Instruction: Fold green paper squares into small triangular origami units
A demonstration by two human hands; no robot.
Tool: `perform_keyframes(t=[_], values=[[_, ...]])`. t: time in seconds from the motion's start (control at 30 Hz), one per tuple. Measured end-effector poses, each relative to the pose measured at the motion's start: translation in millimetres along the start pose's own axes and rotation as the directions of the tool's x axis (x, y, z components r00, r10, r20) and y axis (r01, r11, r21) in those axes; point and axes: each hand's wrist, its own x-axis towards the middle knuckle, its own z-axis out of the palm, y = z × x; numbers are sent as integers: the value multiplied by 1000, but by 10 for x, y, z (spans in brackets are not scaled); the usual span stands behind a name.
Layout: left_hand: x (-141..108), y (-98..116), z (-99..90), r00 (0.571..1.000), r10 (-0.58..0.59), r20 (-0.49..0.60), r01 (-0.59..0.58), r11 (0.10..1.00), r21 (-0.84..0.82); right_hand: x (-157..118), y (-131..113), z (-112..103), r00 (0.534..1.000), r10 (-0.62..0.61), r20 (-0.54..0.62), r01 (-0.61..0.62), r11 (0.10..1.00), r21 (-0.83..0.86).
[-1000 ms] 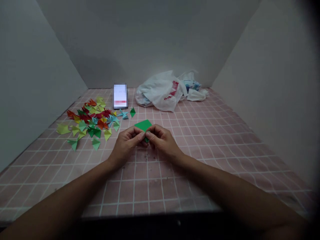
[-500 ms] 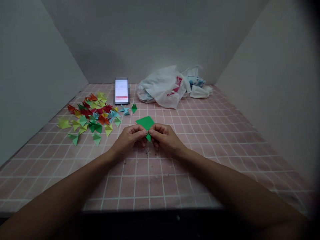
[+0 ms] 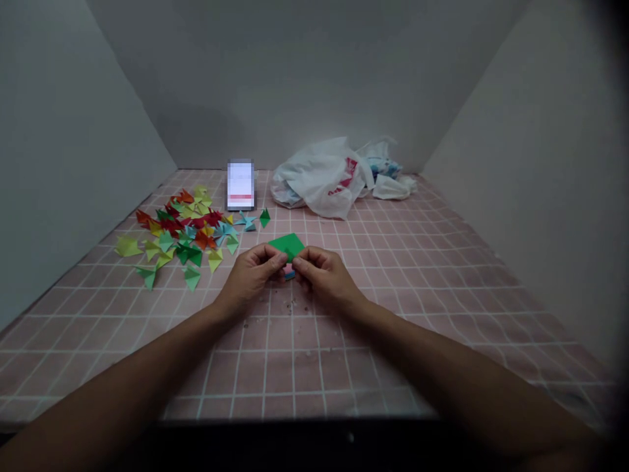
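A small sheet of green origami paper (image 3: 287, 244) is held just above the table between my two hands. My left hand (image 3: 256, 271) pinches its left side between thumb and fingers. On the right side, my right hand (image 3: 324, 271) grips it the same way, thumb on top. The paper's near corner does not show between the thumbs. Below the hands a small pink and blue thing (image 3: 289, 272) peeks out, mostly hidden by the fingers; its kind is unclear.
Several folded paper pieces (image 3: 189, 254) in many colours lie to the left. Behind them stands a lit phone (image 3: 240, 185). White plastic bags (image 3: 322, 180) rest at the back wall. Tiny crumbs (image 3: 291, 305) dot the pink checked tablecloth (image 3: 393, 275).
The green paper's lower tip, which pointed down between my thumbs, no longer shows there. The pink and blue thing has come into sight below. My hands remain in nearly the same place.
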Motion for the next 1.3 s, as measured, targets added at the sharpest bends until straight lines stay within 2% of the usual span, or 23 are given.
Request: perform_keyframes(t=[0.13, 0.23, 0.33, 0.43, 0.63, 0.8, 0.93, 1.03, 1.2, 1.3], values=[[1, 6, -9, 998, -25, 57, 21, 996, 82, 27, -2, -36, 994, -80, -75, 74, 994, -82], [-13, 13, 4, 993, -42, 106, 30, 992, 120, 28, -11, -58, 988, -150, -26, 142, 971, -193], [-31, 15, 26, 995, -12, 104, 3, 996, 90, 15, -25, -60, 982, -186, 18, 184, 949, -255], [-42, 14, 37, 997, 12, 80, -18, 997, 69, 6, -35, -52, 984, -176, 19, 176, 964, -201], [-70, 43, 49, 994, 79, 80, -93, 977, 190, 11, -30, -62, 974, -226, 11, 218, 925, -312], [-95, 35, 61, 998, 69, 13, -70, 988, 136, 11, -39, -47, 988, -156, 7, 156, 982, -105], [-83, 10, 60, 998, 56, -29, -53, 993, 102, 16, -42, -11, 990, -139, 27, 139, 990, -6], [-74, -1, 64, 998, 63, 11, -64, 993, 99, 25, -21, 1, 991, -134, 21, 134, 991, 3], [-64, -14, 62, 990, 139, 27, -142, 965, 220, 41, -15, -35, 988, -148, -34, 144, 985, -95], [-64, -26, 61, 993, 112, 43, -118, 980, 160, 36, -29, -46, 990, -135, -36, 131, 987, -89]])
